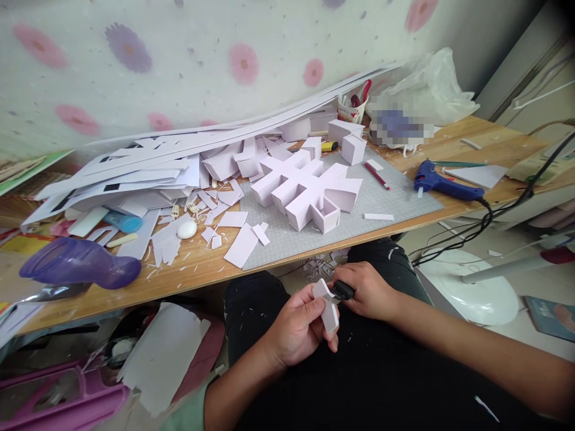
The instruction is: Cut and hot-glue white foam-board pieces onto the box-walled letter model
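Over my lap, below the table edge, my left hand [299, 326] is closed round a small white foam-board piece [327, 305], held upright. My right hand [366, 291] is closed on a black-handled cutter [342, 291] whose tip meets the top edge of that piece. On the grey cutting mat [395, 194] above stands a white foam-board model [308, 188] made of joined open boxes.
White board offcuts and sheets [148, 173] pile at the table's left. A blue glue gun [442, 184] with a black cable lies at the right, near a red pen [376, 175]. A purple plastic object [81, 263] sits at the left edge. A white fan base [476, 293] stands on the floor.
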{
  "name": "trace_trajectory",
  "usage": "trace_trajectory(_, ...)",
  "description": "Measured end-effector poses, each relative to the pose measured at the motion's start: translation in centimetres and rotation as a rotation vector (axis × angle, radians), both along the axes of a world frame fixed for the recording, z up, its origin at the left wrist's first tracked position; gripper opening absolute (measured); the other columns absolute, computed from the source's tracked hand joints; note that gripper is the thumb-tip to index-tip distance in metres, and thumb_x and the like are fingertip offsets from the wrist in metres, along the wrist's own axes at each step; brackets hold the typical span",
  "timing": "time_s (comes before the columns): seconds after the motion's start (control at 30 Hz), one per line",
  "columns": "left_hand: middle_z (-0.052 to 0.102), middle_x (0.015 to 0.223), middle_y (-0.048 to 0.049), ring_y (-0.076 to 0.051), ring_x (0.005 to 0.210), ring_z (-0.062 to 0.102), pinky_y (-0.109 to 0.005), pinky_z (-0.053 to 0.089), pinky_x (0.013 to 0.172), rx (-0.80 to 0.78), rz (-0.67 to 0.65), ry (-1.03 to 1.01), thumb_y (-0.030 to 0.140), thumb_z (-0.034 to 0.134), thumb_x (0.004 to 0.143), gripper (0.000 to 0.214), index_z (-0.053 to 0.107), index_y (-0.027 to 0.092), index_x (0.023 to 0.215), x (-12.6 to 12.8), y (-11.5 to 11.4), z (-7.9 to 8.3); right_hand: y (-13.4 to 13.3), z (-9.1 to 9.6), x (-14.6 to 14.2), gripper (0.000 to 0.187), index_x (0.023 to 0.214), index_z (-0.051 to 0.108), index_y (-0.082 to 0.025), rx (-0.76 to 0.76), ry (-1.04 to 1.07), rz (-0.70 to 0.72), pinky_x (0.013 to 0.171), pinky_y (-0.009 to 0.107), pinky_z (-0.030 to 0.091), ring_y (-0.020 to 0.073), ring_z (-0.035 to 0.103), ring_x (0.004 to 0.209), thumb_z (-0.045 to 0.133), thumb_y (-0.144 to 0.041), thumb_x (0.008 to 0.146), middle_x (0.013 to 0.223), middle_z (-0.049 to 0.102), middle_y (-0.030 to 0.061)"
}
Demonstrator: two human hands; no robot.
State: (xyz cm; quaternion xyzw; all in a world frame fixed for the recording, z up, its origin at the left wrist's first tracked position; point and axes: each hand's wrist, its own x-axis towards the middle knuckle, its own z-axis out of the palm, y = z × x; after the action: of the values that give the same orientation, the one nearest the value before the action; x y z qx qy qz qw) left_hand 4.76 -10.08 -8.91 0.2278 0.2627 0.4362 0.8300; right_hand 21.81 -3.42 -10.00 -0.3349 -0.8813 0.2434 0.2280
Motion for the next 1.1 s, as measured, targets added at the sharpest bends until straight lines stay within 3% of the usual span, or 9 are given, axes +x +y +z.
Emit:
trace_trajectory(0.37,0.055,0.063,-0.0004,-0.009,0.047,0.051,-0.022,0.051,0.045,-0.004,-0.004,-0.068,0.03,0.054,0.089,0.016,0.051,0.015,0.084,-0.2,-0.1,-1.5,0.8,-2.2,-0.5,0.003,0.073,0.057,-0.019,-0.136,-0.161,-0.081,0.06,0.023,0.038,0.0161,0.061,0.064,0.056,-0.017,0.075,0.068,0.065,0.003)
trace_trajectory(0.57,0.057,0.057,-0.0007,-0.011,0.044,0.054,-0.024,0.051,0.045,0.031,-0.079,-0.025,0.038,0.064,0.082,0.027,0.051,0.014,0.081,0.3,-0.7,-1.1,1.6,-4.3,-0.6,0.004,0.072,0.061,-0.018,-0.238,-0.23,-0.191,0.06,0.026,0.038,0.0191,0.062,0.065,0.058,-0.019,0.075,0.069,0.067,0.0059)
trace_trajectory(0.67,0.059,0.06,0.0004,-0.01,0.045,0.054,-0.025,0.052,0.045,-0.042,0.075,0.041,0.036,0.066,0.08,0.026,0.051,0.015,0.081,0.2,-0.5,-0.8,1.9,-4.8,-0.3,0.015,0.072,0.061,-0.017,-0.3,-0.188,-0.242,0.06,0.027,0.04,0.0187,0.06,0.062,0.054,-0.026,0.082,0.067,0.066,0.0065)
trace_trajectory(0.9,0.062,0.067,0.0002,-0.01,0.052,0.056,-0.024,0.05,0.051,-0.017,0.381,0.396,0.033,0.066,0.081,0.021,0.056,0.015,0.086,-0.7,0.9,0.0,1.5,-1.3,0.1,0.031,0.075,0.054,-0.017,-0.442,0.106,-0.143,0.061,0.024,0.045,0.0133,0.053,0.065,0.045,-0.044,0.088,0.069,0.056,0.0006)
trace_trajectory(1.1,0.057,0.069,0.003,-0.006,0.058,0.048,-0.018,0.043,0.055,0.082,0.521,0.472,0.029,0.071,0.076,0.018,0.062,0.015,0.081,-0.3,1.5,0.1,0.6,1.0,-0.3,0.033,0.086,0.061,-0.014,-0.744,0.447,0.019,0.054,0.023,0.038,0.0103,0.045,0.058,0.06,-0.047,0.082,0.067,0.052,-0.0016)
